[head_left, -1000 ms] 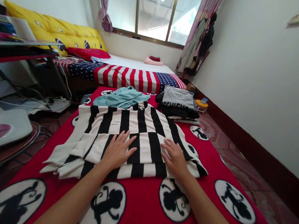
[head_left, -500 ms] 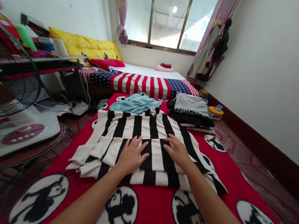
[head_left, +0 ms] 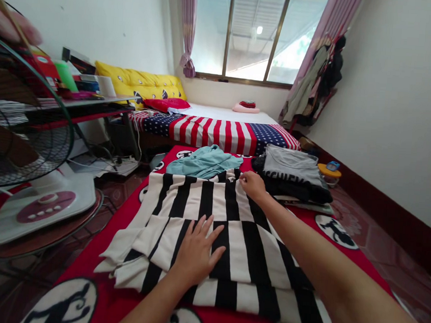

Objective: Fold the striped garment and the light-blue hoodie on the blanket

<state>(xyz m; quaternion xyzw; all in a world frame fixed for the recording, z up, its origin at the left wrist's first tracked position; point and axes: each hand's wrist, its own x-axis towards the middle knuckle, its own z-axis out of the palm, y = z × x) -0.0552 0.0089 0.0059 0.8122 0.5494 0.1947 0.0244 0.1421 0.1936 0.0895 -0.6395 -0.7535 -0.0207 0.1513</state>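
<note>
A black-and-white striped garment (head_left: pixel 206 200) lies spread and partly folded on a red blanket (head_left: pixel 79 265) printed with dark monkey figures in white circles. My left hand (head_left: pixel 199 251) rests flat on the garment's middle, fingers spread. At its far edge, near the collar, my right hand (head_left: pixel 252 185) has its fingers pinched on the cloth. A crumpled light-teal garment (head_left: pixel 205 162) lies just beyond the stripes. To the right of that, a stack of folded clothes (head_left: pixel 292 169) has a grey shirt on top.
On the left, an electric fan (head_left: pixel 46 204) stands on a round stool, beside a cluttered desk (head_left: pixel 119 106). A bed with a stars-and-stripes cover (head_left: pixel 213 133) is at the back under the window. A yellow stool (head_left: pixel 329 171) stands right of the stack. Clothes (head_left: pixel 313 84) hang in the far right corner.
My right hand has moved from lying open on the striped garment to its far collar edge, where its fingers have closed. My left hand stays flat on the cloth. The view has shifted slightly.
</note>
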